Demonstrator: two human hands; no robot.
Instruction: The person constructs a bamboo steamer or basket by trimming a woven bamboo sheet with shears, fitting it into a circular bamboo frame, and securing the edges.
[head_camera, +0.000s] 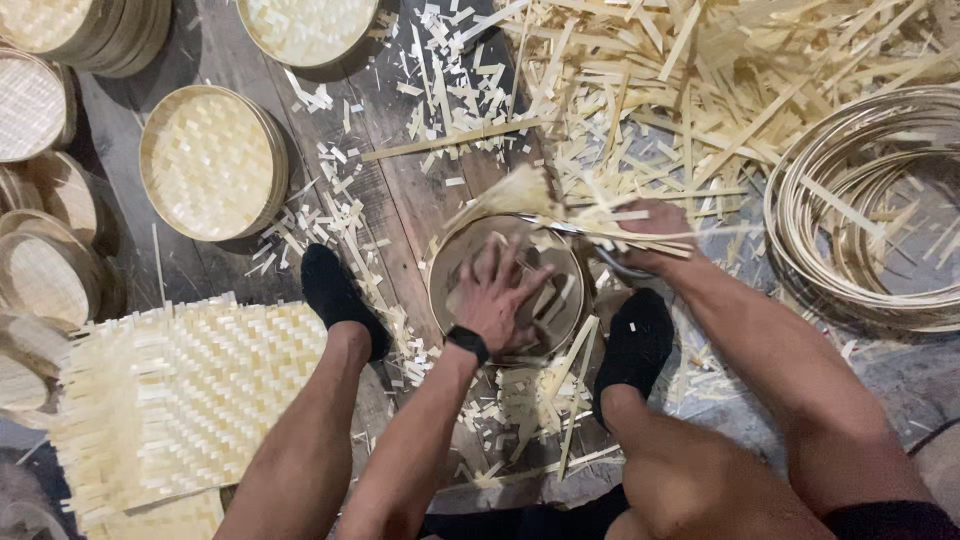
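Two bare hands worked over a round woven bamboo tray (508, 290) held on the floor between the person's feet. The left hand (497, 297), fingers spread flat and open, pressed down on the tray's woven face; a black wristband (467, 343) sat at its 7 o'clock. The right hand (652, 232), at the tray's 2 o'clock, was closed around a pair of metal shears (590, 238), whose blades lay along the rim among projecting strip ends; motion blur hid the exact blade position. Judged from this posture, clean trimming would call for firm downward pressure from the flat palm, the blades kept close against the rim, and the tray turned in small steps so the cut follows the circle.

Black socks (338, 296) flanked the tray at 9 and 4 o'clock. Pale, flat, splintery offcuts (440, 80) littered the dark plank floor (390, 200) toward 12 o'clock, thickening into a heap of long strips (700, 70) at 1 o'clock. Coiled thin bamboo hoops (870, 200) lay at 3 o'clock. A square, untrimmed woven mat (200, 390) with fringed edges lay at 8 o'clock, and finished round trays (210, 160), tightly plaited, stood at 10 o'clock.
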